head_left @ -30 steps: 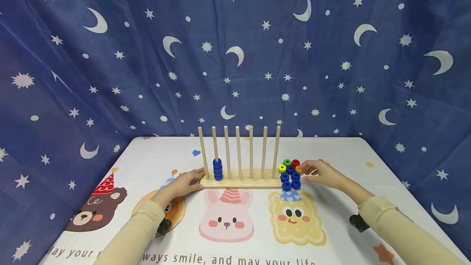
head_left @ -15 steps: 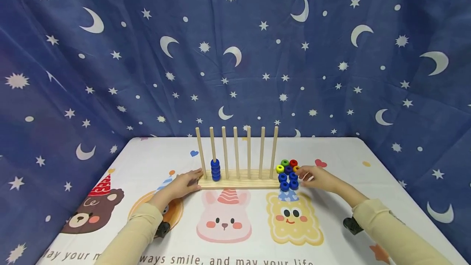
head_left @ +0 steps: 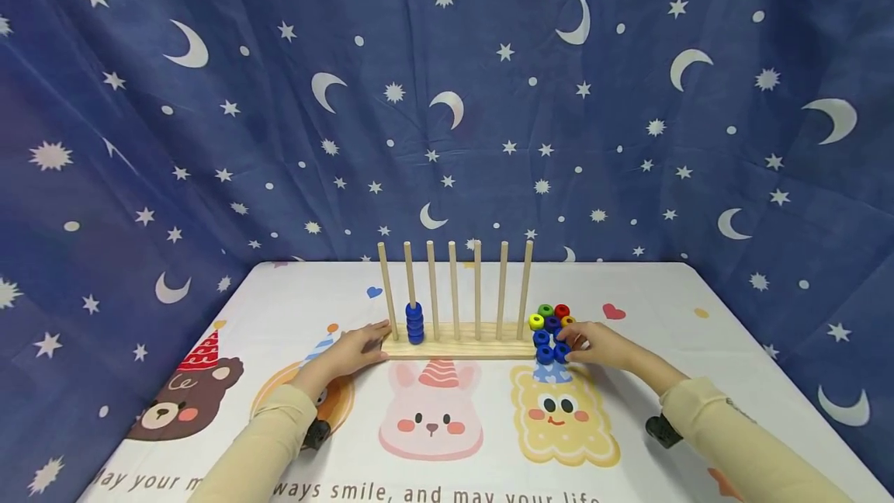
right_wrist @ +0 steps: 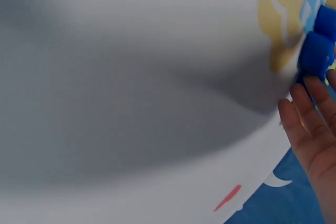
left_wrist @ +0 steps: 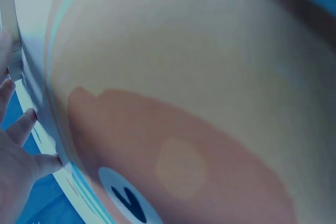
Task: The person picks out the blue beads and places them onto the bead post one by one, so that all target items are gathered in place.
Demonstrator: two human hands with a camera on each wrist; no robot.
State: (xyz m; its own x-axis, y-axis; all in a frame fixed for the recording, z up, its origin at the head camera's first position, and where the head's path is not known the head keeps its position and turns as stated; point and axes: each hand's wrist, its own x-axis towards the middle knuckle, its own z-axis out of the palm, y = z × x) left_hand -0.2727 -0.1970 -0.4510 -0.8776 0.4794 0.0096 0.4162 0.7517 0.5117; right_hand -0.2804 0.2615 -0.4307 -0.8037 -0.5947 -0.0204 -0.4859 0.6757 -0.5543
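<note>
A wooden peg rack with several upright pegs stands on the table. Several blue beads are stacked on its second peg from the left. My left hand holds the rack's left end, thumb at the front and fingers toward the back. To the right of the rack lie loose beads: several blue beads, a yellow-green one, a green one, a red one and a partly covered orange one. My right hand reaches over the right-hand blue beads, thumb and fingers apart; the right wrist view shows its fingers extended beside blue beads.
A white tablecloth with cartoon prints covers the table. Behind it hangs a blue curtain with moons and stars. A black wrist device shows under the right forearm and another under the left.
My right hand has moved from beside the orange bead toward me and left, onto the front blue beads. The left hand stays at the rack's end. The head view shifts slightly.
</note>
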